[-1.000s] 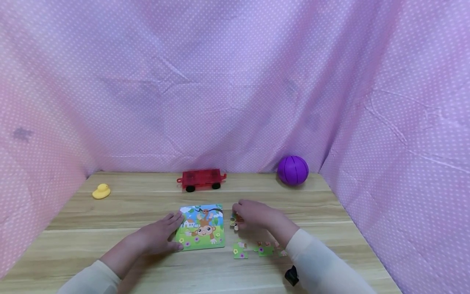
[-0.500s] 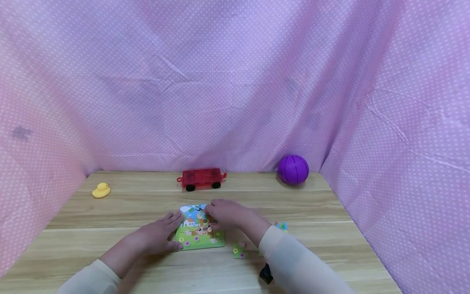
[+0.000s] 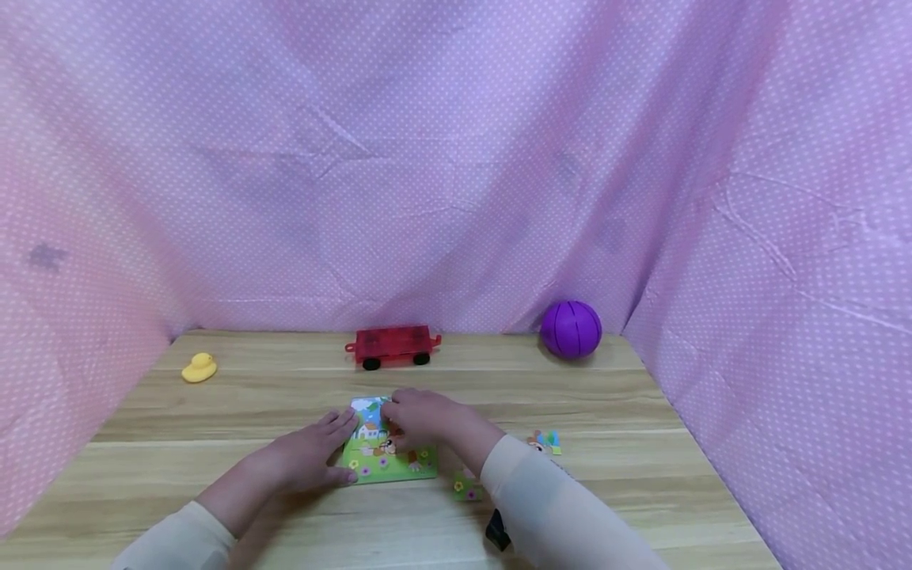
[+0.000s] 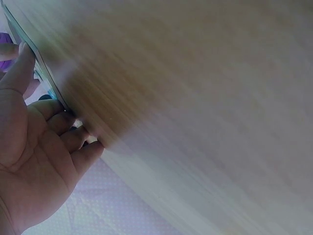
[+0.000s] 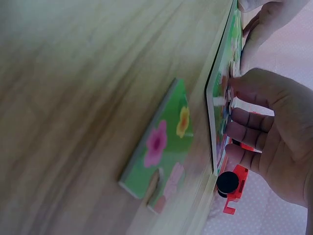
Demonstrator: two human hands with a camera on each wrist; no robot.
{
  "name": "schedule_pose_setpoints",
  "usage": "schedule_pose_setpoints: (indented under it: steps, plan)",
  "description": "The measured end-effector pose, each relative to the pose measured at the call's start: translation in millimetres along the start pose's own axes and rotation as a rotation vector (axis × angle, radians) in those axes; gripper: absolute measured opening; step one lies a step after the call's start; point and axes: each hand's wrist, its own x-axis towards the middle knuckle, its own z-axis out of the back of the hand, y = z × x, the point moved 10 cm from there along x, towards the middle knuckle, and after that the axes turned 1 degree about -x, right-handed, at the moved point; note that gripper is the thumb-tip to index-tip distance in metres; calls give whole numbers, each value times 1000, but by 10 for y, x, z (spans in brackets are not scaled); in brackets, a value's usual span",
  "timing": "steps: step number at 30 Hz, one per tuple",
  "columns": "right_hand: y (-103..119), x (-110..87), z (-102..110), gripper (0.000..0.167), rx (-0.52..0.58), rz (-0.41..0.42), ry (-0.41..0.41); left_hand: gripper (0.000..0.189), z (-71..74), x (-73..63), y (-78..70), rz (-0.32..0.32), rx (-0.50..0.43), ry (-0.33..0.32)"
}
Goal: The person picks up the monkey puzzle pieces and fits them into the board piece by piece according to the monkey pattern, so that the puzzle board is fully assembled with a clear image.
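Observation:
A square jigsaw board [image 3: 395, 476] with a monkey, house and flower picture lies mid-table. My left hand [image 3: 306, 455] rests at its left side, fingers extended along the edge and thumb at the near corner. Over the board's right half is my right hand [image 3: 427, 419], its thumb and fingers pinching a puzzle piece [image 5: 230, 98] close to the picture. The hand hides most of that piece in the head view. A green corner piece [image 5: 164, 147] with pink and yellow flowers lies just off the board. Another loose piece [image 3: 545, 443] lies farther right, partly behind the right sleeve.
Behind the board stands a red toy wagon [image 3: 393, 342] with black wheels. A purple ball [image 3: 571, 329] sits back right, a yellow rubber duck [image 3: 199, 367] back left. Pink dotted cloth [image 3: 427, 174] hangs around the wooden table. A black object [image 3: 497, 532] shows beside the right sleeve.
My right hand has picked up a piece from right of the board and moved left over the board with it. The left hand stays at the board's left edge.

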Motion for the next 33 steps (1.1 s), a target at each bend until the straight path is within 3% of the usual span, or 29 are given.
schedule_pose_setpoints:
  steps: [5,12,33]
  plan:
    - [2,-8,18,35,10,8,-14,94,3,-2,16,18,3,6]
    - [74,-1,-8,29,-66,56,-40,95,-17,15,42,25,0,14]
    - [49,31,-35,30,-30,-82,-34,93,-38,44,49,31,28,5]
